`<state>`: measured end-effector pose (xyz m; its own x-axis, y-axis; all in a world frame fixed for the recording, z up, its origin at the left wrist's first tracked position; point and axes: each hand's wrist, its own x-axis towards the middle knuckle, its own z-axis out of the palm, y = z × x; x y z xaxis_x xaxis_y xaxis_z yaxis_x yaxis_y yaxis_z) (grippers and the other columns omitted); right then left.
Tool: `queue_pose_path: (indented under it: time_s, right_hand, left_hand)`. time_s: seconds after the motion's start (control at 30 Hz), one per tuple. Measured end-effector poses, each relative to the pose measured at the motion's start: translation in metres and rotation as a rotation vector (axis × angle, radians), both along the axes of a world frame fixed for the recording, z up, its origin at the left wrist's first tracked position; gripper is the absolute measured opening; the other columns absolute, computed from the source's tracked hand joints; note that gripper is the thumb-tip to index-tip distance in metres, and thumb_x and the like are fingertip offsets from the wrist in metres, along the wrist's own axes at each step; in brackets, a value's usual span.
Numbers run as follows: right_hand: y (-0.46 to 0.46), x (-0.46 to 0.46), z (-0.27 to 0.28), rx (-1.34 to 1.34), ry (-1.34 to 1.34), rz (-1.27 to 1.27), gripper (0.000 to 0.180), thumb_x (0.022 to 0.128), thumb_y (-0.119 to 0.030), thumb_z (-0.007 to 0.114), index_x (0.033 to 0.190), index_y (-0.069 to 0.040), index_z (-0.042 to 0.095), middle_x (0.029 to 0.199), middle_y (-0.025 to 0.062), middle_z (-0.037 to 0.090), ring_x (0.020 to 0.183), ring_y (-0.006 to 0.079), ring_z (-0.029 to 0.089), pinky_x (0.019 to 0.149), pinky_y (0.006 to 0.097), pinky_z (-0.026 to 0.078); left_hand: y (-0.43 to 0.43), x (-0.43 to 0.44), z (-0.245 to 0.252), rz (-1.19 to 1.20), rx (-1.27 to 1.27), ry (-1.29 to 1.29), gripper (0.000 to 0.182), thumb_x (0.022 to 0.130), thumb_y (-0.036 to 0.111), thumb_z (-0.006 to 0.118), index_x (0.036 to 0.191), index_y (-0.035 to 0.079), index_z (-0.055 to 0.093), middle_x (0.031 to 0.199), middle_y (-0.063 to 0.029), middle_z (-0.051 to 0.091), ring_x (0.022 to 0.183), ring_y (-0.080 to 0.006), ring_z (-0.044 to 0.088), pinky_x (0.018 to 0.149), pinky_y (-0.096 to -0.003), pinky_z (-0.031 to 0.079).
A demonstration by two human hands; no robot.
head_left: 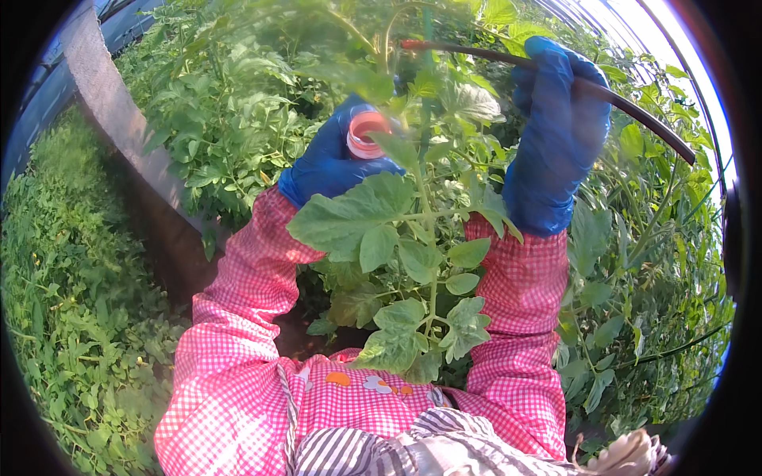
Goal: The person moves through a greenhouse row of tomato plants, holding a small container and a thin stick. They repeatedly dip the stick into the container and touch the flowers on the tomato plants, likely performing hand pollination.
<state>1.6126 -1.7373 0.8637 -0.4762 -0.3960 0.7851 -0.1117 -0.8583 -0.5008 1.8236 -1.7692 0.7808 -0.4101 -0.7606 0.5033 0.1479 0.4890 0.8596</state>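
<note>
My left hand (318, 163), in a blue disposable glove, grips a small open container (364, 151) with a reddish rim and inside. Its mouth faces up toward me. Between the thumb and fingers of my gloved right hand (553, 131) is a slender dark-handled brush (646, 121). The brush's red tip (414, 44) points left, close beside the stem (384, 50) of a tomato plant; I cannot tell whether they touch. A large tomato leaf (357, 217) hangs between my forearms and partly covers the left glove.
A green support string (427, 101) runs down beside the stem. Dense tomato foliage (238, 119) surrounds both arms, with more plants (71, 309) at lower left. A pale grey curved band (113, 89) crosses the left side. Greenhouse hoops (684, 59) arch at upper right.
</note>
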Motion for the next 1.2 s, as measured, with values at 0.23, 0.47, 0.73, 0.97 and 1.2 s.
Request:
queue_pose_path:
  time_s: [0.23,0.47,0.73,0.97,1.2]
  right_hand:
    - [-0.007,-0.007,-0.001,-0.024,0.001,0.01,0.016,0.091,-0.015,0.061,0.096,0.0,0.063,0.074,0.0047,0.062,0.064,0.0091,0.054,0.06,0.0224,0.043]
    - [-0.01,-0.004,-0.005,-0.014,0.009,0.013,0.018,0.092,-0.017,0.06,0.098,0.0,0.062,0.075,0.005,0.062,0.066,0.0094,0.055,0.06,0.0223,0.043]
    - [-0.014,-0.006,-0.005,-0.034,-0.034,-0.003,0.017,0.091,-0.018,0.061,0.095,-0.001,0.063,0.073,0.0053,0.063,0.06,0.0092,0.054,0.056,0.0219,0.042]
    - [-0.018,-0.01,-0.005,-0.077,-0.013,0.029,0.02,0.091,-0.019,0.06,0.095,0.0,0.064,0.073,0.0058,0.062,0.06,0.0092,0.053,0.054,0.0222,0.041]
    - [-0.027,-0.01,-0.014,-0.197,0.056,0.096,0.021,0.091,-0.018,0.058,0.098,0.001,0.064,0.078,0.007,0.063,0.065,0.0109,0.054,0.059,0.0241,0.042]
  left_hand:
    - [-0.013,0.006,-0.011,-0.07,-0.094,0.026,0.051,0.077,-0.004,0.073,0.121,0.007,0.051,0.116,-0.0049,0.056,0.107,-0.0164,0.055,0.095,-0.0322,0.047]
    - [-0.032,0.016,-0.024,-0.285,0.067,0.155,0.052,0.078,-0.005,0.071,0.123,0.007,0.049,0.119,-0.0057,0.055,0.11,-0.0169,0.054,0.096,-0.0331,0.046]
    - [-0.039,0.013,-0.027,-0.139,-0.12,0.015,0.059,0.078,-0.006,0.07,0.129,0.007,0.043,0.122,-0.0068,0.053,0.113,-0.0184,0.053,0.097,-0.0344,0.047]
    - [-0.043,0.02,-0.029,-0.13,-0.161,-0.045,0.052,0.078,-0.007,0.069,0.123,0.006,0.048,0.12,-0.0072,0.052,0.111,-0.0188,0.054,0.094,-0.0363,0.05]
    - [-0.018,0.003,-0.007,-0.047,-0.274,-0.038,0.044,0.077,-0.007,0.069,0.117,0.006,0.053,0.113,-0.0067,0.053,0.108,-0.0199,0.054,0.095,-0.0335,0.047]
